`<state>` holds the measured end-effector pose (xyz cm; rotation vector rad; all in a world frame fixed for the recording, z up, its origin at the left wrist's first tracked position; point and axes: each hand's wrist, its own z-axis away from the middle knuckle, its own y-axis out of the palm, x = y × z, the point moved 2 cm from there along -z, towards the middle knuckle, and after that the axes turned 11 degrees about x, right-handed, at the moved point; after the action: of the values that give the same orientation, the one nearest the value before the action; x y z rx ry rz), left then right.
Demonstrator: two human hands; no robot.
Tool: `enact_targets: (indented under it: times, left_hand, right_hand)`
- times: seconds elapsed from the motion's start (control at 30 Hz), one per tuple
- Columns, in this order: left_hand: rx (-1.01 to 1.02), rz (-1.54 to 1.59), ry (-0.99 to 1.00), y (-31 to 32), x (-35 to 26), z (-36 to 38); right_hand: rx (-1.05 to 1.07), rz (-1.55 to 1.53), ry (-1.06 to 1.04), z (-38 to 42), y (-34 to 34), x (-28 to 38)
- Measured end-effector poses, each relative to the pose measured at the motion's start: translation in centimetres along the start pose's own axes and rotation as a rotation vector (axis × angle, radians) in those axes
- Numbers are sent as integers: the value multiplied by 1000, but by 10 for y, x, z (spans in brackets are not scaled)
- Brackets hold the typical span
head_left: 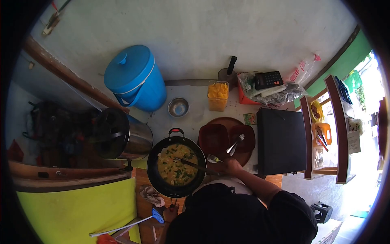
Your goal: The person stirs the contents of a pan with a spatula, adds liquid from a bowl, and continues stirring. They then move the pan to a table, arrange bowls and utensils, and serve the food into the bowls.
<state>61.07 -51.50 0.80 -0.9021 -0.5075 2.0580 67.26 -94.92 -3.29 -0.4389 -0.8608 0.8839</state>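
Pan (152, 168): handle (174, 201) partly hidden by left hand (170, 212), closed around it.
Right hand (232, 166): right of pan, curled on spatula (195, 165); fingers unclear.

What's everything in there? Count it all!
Pan: 1, black, centre
Food: some, yellow, in pan
Utensil: 1, dark, over pan
Pot: 1, silver, left
Bucket: 1, blue, back
Bowl: 1, silver, back
Tub: 1, clear, back
Calculator: 1, black, back
Tray: 1, brown, centre
Dishes: 2, red, on tray
Cutlery: 2+, silver, on tray
Box: 1, black, right
Shelf: 1, brown, right
Clutter: uncountable, dark, left
Left hand: 1, bare, at pan
Right hand: 1, bare, at utensil
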Motion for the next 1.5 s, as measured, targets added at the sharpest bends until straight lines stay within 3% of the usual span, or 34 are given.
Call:
enact_targets:
  times: [0.1,0.27,0.4,0.6,0.67,0.77,0.8,0.97,1.07,1.17,1.27,1.37,1.5]
  left_hand:
    - [-41,48,26,17,16,-7]
    - [-36,41,-4,8,-19,10]
    - [-120,60,77,16,-21,16]
    - [-102,122,-82,24,-24,20]
    - [-247,117,16,24,-34,25]
    - [-181,125,23,23,-33,22]
    - [-112,130,0,23,-30,20]
    - [-140,165,-3,31,-28,20]
    - [-162,169,-23,30,-37,24]
    - [-141,196,-18,25,-49,29]
    - [-122,222,-20,22,-53,34]
    - [-111,227,-21,25,-47,28]
    - [-78,208,-3,18,-45,29]
  right_hand:
    - [-17,65,-135,24,-23,24]
    - [29,118,-265,9,-6,6]
    - [52,110,-239,6,-16,4]
    - [49,144,-225,-11,-27,-7]
    - [70,133,-200,-8,-37,0]
    - [39,151,-208,-6,-38,2]
    - [46,185,-179,-5,-40,4]
    - [40,302,-87,23,-75,32]
    - [38,188,-78,45,-104,45]
    - [16,-201,-56,47,-142,38]
    - [-341,-172,110,34,-166,33]
    - [-347,-13,270,2,-160,15]
    - [-268,-169,402,-14,-152,10]
